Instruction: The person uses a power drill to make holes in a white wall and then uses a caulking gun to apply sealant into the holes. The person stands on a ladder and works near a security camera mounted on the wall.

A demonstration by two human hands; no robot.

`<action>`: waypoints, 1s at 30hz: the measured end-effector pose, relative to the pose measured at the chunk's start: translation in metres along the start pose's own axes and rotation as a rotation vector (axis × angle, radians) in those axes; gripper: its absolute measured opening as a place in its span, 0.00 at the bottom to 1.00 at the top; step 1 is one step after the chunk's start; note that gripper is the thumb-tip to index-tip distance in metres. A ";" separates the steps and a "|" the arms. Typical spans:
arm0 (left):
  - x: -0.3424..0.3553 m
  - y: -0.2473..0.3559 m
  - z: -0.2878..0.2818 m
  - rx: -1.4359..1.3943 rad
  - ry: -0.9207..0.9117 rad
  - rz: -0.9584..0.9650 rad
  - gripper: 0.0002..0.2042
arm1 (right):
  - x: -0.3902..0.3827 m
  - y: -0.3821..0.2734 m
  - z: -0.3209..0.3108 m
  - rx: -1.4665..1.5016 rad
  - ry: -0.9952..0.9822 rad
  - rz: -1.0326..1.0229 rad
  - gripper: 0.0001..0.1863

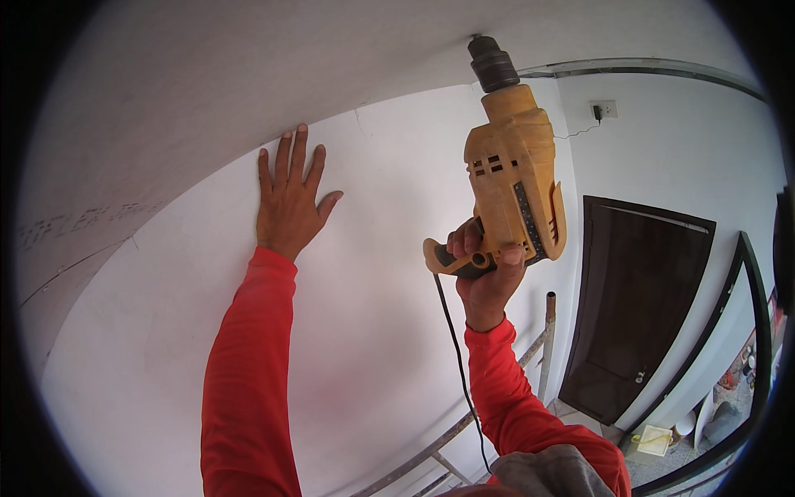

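Observation:
My right hand (489,273) grips the handle of a yellow corded power drill (509,157), which points upward. The black chuck (494,65) is at the ceiling board (248,66), its tip meeting the surface; any bit is mostly hidden. From the base of the handle a black cord (454,331) hangs down past my right sleeve. My left hand (290,195) lies flat with fingers spread on the white wall (373,207), fingertips close to where wall and ceiling board meet.
Metal scaffold bars (443,443) run below me, with an upright tube (548,340) by my right arm. A dark brown door (638,306) stands at the right. An outlet (604,109) holds a plug. A metal channel (629,66) follows the ceiling edge. A black-framed opening (758,331) shows clutter beyond.

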State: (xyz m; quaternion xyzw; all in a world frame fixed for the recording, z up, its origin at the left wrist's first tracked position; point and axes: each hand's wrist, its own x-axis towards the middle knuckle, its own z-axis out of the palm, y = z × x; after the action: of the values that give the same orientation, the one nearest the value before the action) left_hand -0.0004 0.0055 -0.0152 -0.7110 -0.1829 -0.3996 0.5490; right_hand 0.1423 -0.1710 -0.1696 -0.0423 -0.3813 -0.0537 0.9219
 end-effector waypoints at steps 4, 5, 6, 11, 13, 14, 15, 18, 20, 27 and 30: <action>-0.001 -0.001 0.001 -0.037 0.034 0.018 0.34 | 0.000 0.013 0.005 0.000 0.028 -0.013 0.36; -0.001 -0.001 0.001 -0.038 0.037 0.019 0.34 | 0.000 0.017 0.007 -0.009 0.047 -0.020 0.36; -0.001 -0.001 0.001 -0.035 0.037 0.019 0.34 | 0.000 0.019 0.009 -0.042 0.034 -0.047 0.36; -0.001 -0.002 0.003 -0.025 0.030 0.016 0.35 | -0.006 0.016 0.014 -0.084 -0.024 -0.159 0.32; -0.001 -0.002 0.004 -0.020 0.027 0.018 0.35 | -0.009 0.009 0.013 -0.147 -0.015 -0.197 0.32; -0.001 -0.003 0.004 -0.018 0.026 0.018 0.35 | -0.010 0.005 0.011 -0.201 0.013 -0.215 0.32; -0.001 -0.003 0.004 -0.010 0.027 0.017 0.35 | -0.011 0.001 0.010 -0.258 0.030 -0.247 0.32; -0.002 -0.003 0.005 -0.001 0.028 0.018 0.35 | -0.011 -0.007 0.001 -0.282 0.026 -0.228 0.33; -0.002 -0.003 0.006 -0.004 0.033 0.019 0.35 | -0.008 -0.008 -0.004 -0.238 0.047 -0.180 0.33; -0.002 -0.004 0.008 -0.036 0.029 0.015 0.35 | 0.002 0.012 0.004 -0.071 0.058 -0.086 0.37; -0.002 -0.004 0.008 -0.030 0.021 0.014 0.35 | -0.004 0.016 0.015 -0.084 0.035 -0.056 0.36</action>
State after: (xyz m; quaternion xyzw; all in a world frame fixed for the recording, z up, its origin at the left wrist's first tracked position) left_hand -0.0018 0.0142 -0.0147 -0.7163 -0.1660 -0.4059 0.5428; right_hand 0.1310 -0.1535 -0.1621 -0.0695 -0.3636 -0.0964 0.9239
